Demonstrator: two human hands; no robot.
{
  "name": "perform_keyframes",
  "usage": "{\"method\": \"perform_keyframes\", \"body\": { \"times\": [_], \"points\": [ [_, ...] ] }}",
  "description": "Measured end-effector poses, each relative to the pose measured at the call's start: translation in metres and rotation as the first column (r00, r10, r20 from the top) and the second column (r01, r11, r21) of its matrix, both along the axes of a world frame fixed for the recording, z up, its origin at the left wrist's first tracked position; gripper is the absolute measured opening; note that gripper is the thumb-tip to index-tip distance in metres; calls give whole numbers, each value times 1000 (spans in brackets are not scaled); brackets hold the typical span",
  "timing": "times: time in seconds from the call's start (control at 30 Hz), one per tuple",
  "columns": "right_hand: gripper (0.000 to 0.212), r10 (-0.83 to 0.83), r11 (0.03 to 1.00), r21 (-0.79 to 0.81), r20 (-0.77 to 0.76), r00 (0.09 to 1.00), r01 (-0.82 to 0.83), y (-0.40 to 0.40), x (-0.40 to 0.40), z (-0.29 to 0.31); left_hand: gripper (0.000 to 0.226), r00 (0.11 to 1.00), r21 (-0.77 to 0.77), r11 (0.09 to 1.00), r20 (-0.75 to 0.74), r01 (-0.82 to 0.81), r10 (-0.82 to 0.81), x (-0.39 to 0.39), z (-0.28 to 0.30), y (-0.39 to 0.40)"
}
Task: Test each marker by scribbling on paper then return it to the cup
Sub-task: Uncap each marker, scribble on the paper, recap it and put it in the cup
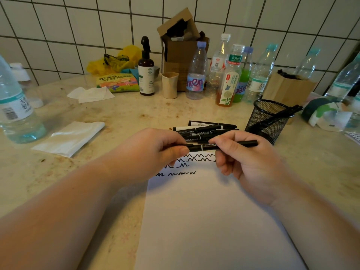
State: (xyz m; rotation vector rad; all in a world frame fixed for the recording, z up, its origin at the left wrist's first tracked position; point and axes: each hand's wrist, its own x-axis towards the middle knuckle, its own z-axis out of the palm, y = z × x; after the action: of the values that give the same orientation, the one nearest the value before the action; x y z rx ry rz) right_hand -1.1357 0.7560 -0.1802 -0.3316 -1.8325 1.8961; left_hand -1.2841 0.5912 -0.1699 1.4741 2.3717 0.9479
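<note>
- Slim black marker with a white band [206, 146] is held level over the top edge of the white paper sheet [204, 221], just above the scribble rows [196, 158].
- Left hand [155, 151] pinches one end, likely the cap; right hand [239, 152] has its fingers curled round the barrel.
- Looks like a cap pull or re-cap; can't tell which.
- Pile of loose black markers [204, 130] lies on the beige stone worktop [120, 114] just beyond the paper.
- Black wire-mesh cup [266, 119] sits right of the pile, one marker [286, 112] leaning in it.
- Risks: cap pops free and nib smears fingers or paper; tested marker gets mixed into the pile; a knock tips the light cup.
</note>
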Motion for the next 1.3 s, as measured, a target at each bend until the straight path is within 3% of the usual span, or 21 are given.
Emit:
{"method": "perform_keyframes", "body": {
  "times": [0.17,0.3,0.43,0.53,0.6,0.83,0.97,1.17,1.3],
  "points": [
    [28,-46,999,-23,-21,999,45,1,0,1,15,998,9,999,43,-42,42,-3,-3,0],
    [12,-250,967,-71,-104,963,243,10,2,3,10,991,-45,991,-44,-128,126,-7,-3,-1],
    [11,-588,792,29,-234,775,610,21,7,10,13,985,-117,984,-124,-131,117,-3,-3,-2],
    [7,-687,686,0,-328,648,728,32,9,15,17,985,-133,983,-134,-129,112,-3,-3,-3],
    [9,-723,652,-23,-322,611,758,41,8,17,18,983,-144,980,-142,-134,114,-3,-3,-3],
    [8,-723,630,88,-296,624,772,60,4,10,18,985,-139,983,-140,-123,103,-6,-9,-2],
    [13,-715,658,40,-282,640,752,62,1,12,19,987,-152,983,-137,-108,87,-9,-10,-3],
    [39,-670,715,12,-274,690,699,58,0,11,20,987,-166,982,-143,-95,71,-9,-11,-2],
    [18,-683,677,158,-229,693,719,47,-1,8,21,986,-173,980,-148,-97,71,-9,-12,-2]
  ]
}}
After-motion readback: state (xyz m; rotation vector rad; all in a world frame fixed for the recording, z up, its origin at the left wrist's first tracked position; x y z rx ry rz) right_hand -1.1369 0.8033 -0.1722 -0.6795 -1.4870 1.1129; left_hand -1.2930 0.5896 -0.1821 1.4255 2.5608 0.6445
